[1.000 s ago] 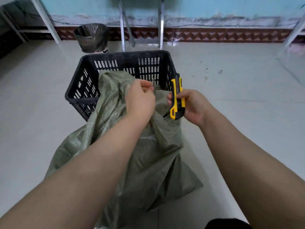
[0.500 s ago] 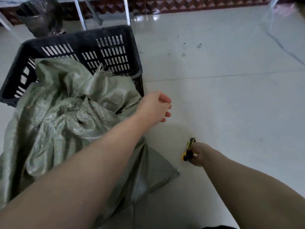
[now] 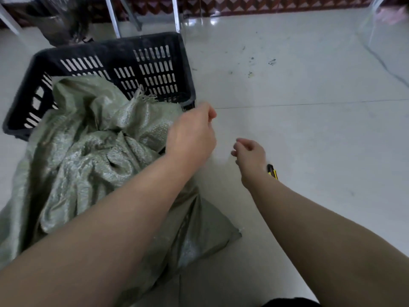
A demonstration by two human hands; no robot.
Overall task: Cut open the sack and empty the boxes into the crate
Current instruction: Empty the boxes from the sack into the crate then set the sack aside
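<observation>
A green woven sack lies slumped with its frayed top end draped into the black slotted crate and its bottom end on the floor near me. No boxes show. My left hand hovers at the crate's near right corner, just right of the sack, fingers curled loosely and holding nothing. My right hand is in the air above the floor, fingers loosely curled and empty. The yellow and black utility knife lies on the floor just behind my right wrist, mostly hidden by it.
A bin lined with a dark bag stands behind the crate at the far left. Metal frame legs rise beyond the crate. A patterned skirting runs along the far wall. Pale tiled floor stretches to the right.
My left hand let go of the sack's top and moved right. My right hand lowered the knife to the floor, released it and lifted away empty. The view has tilted down.
</observation>
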